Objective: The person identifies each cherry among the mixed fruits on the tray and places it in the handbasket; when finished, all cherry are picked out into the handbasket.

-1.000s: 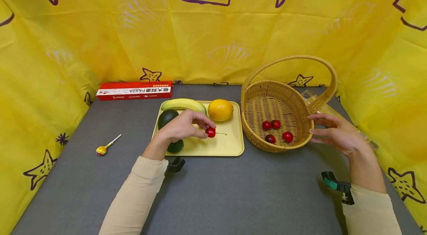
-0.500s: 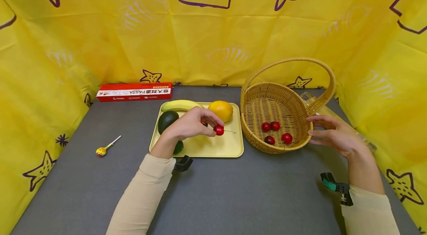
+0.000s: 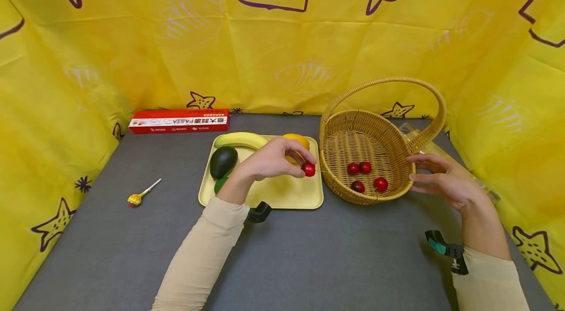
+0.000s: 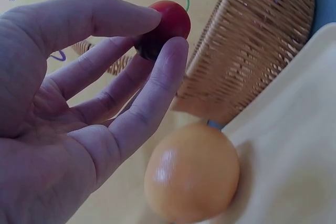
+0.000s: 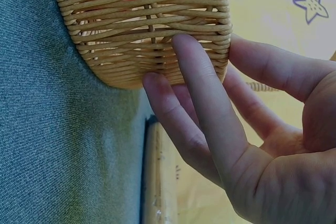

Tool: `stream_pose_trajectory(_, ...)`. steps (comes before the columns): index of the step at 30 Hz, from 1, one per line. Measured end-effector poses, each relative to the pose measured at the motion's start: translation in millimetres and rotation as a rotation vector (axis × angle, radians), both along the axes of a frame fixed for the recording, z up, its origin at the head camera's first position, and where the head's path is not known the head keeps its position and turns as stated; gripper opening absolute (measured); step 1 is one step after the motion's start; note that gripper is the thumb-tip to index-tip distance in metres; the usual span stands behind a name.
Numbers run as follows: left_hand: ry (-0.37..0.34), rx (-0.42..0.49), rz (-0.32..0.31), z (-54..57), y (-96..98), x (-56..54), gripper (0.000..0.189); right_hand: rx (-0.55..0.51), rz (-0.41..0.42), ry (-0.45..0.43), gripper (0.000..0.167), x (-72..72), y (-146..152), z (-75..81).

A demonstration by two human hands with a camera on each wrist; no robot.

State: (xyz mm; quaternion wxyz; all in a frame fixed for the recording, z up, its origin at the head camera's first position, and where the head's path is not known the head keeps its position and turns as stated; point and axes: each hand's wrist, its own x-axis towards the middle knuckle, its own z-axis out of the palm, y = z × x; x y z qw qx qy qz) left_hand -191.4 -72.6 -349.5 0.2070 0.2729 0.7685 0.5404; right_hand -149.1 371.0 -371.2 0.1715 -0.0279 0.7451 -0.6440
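My left hand [image 3: 280, 159] pinches a red cherry [image 3: 308, 169] between thumb and fingertips, over the right part of the cream tray [image 3: 287, 199]. The cherry's green stem points toward the wicker basket; its underside looks dark in the left wrist view. Several cherries [image 3: 380, 184] lie inside the basket [image 3: 340, 191], which stands right of the tray with its handle up. My right hand [image 3: 450, 181] holds the basket's right side, thumb at the rim and fingers against the outer wall [image 5: 152, 30]. Behind my left hand, a yellow lemon [image 3: 296, 139] is partly hidden.
On the tray are a banana [image 3: 240, 139], a dark green avocado [image 3: 223, 162] and a smaller green piece [image 3: 220, 184]. A red pasta box [image 3: 178, 120] lies at the back left, a lollipop [image 3: 141, 194] nearer. A clear package [image 3: 441, 151] lies behind my right hand.
My left hand has carried the cherry rightward across the tray toward the basket, uncovering the avocado and covering part of the lemon. My right hand and the basket stay in place.
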Motion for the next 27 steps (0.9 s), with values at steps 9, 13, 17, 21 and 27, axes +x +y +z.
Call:
stream_pose_trajectory(9,0.049,0.021,-0.064,11.7,22.0,-5.2,0.030,-0.034,0.005,0.007,0.045,0.1,0.6,-0.7)
stream_pose_trajectory(13,0.064,0.015,-0.076,17.0,31.5,-7.1,0.030,-0.041,0.004,0.004,0.045,0.0,0.4,-1.0)
stream_pose_trajectory(17,0.079,0.010,-0.094,20.9,40.8,-8.8,0.030,-0.038,0.004,0.002,0.045,-0.1,0.3,-1.3)
stream_pose_trajectory(21,0.074,0.007,-0.115,23.0,50.0,-11.2,0.029,-0.037,0.002,-0.002,0.044,-0.5,0.1,-1.6)
stream_pose_trajectory(27,0.015,0.021,-0.129,26.6,63.8,-14.6,0.029,-0.045,-0.006,-0.013,0.044,-0.3,0.5,-1.3)
